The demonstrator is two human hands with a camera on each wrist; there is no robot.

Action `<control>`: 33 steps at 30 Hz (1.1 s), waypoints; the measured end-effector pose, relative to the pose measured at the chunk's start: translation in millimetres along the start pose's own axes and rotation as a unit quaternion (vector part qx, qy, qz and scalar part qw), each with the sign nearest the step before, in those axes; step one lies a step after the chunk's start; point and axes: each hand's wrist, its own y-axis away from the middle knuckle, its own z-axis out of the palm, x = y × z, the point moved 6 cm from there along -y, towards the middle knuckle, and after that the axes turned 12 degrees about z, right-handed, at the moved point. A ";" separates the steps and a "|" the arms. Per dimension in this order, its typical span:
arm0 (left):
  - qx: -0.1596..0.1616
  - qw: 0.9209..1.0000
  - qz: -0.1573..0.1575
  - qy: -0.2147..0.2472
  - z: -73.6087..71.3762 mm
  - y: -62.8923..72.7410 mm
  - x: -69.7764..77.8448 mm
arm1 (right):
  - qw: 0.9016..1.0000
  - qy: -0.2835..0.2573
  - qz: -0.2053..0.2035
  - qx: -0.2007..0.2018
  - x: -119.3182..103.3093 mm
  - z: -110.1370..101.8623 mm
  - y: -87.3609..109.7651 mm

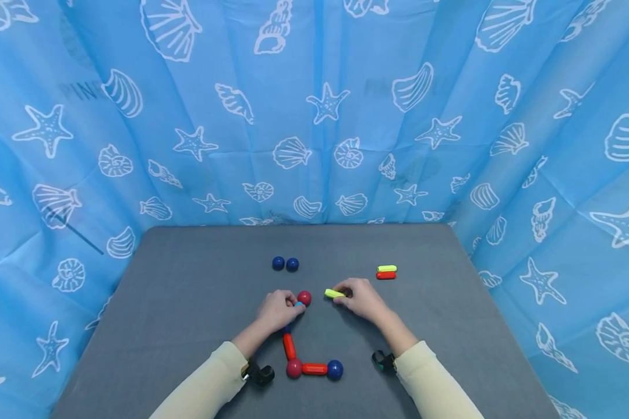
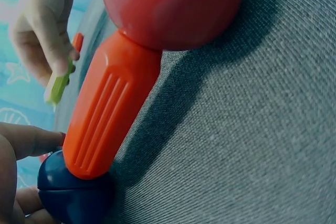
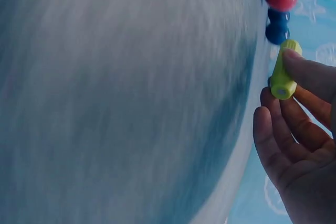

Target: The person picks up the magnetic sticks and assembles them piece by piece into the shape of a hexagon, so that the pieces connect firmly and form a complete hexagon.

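Woven cloth (image 2: pixel 262 129), stubby yellow rod (image 3: pixel 284 80)

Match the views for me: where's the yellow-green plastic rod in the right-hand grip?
Head: the yellow-green plastic rod is just right of centre, below mid-height.
Left wrist: near the left edge, slightly above mid-height.
Right wrist: towards the right edge, above mid-height.
Shared landmark: the right-hand grip, pinching it in all three.

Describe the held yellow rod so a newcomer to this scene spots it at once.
Find the grey table in front of the blue shell-print curtain, then the right hand over it. That hand pinches the yellow rod. Unlike the other yellow rod, which lies farther back beside a red rod, this one is held.
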 end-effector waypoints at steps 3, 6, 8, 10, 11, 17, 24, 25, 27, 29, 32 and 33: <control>0.002 1.000 -0.009 -0.007 -1.4 1.2 1.1 | 1.000 0.012 -0.018 -0.019 -9.8 9.5 -1.7; 0.005 1.000 -0.010 -0.011 -2.0 1.8 1.5 | 0.999 0.024 -0.029 -0.034 -15.5 17.4 -3.3; 0.007 1.000 -0.009 -0.010 -2.1 2.1 1.4 | 0.998 0.030 -0.033 -0.043 -17.9 21.5 -4.5; 0.007 1.000 -0.007 -0.012 -1.7 2.3 0.9 | 0.998 0.033 -0.033 -0.049 -19.8 24.2 -5.8; 0.007 1.000 -0.005 -0.013 -1.5 2.3 0.8 | 0.998 0.034 -0.033 -0.052 -21.0 25.1 -6.4; -0.009 1.000 0.005 -0.005 -1.5 1.0 -1.0 | 0.996 0.028 -0.056 -0.058 -28.4 26.9 -7.9; -0.006 0.999 0.038 -0.022 -8.6 -6.6 1.4 | 0.996 0.031 -0.064 -0.060 -28.7 25.5 -7.0; -0.006 0.999 0.049 -0.023 -8.7 -8.2 2.9 | 0.996 0.030 -0.063 -0.061 -28.8 25.2 -6.8; -0.013 0.997 0.075 -0.019 -7.2 -11.4 6.4 | 0.996 0.027 -0.061 -0.064 -28.8 24.6 -6.9; -0.031 0.995 0.099 -0.012 -3.7 -14.5 9.4 | 0.996 0.023 -0.060 -0.065 -29.0 24.1 -6.7; -0.064 0.990 0.127 -0.009 2.1 -16.7 13.7 | 0.996 0.018 -0.066 -0.063 -29.9 23.5 -6.2; -0.072 0.989 0.130 -0.012 3.5 -16.8 14.7 | 0.995 0.016 -0.070 -0.063 -30.5 23.4 -5.9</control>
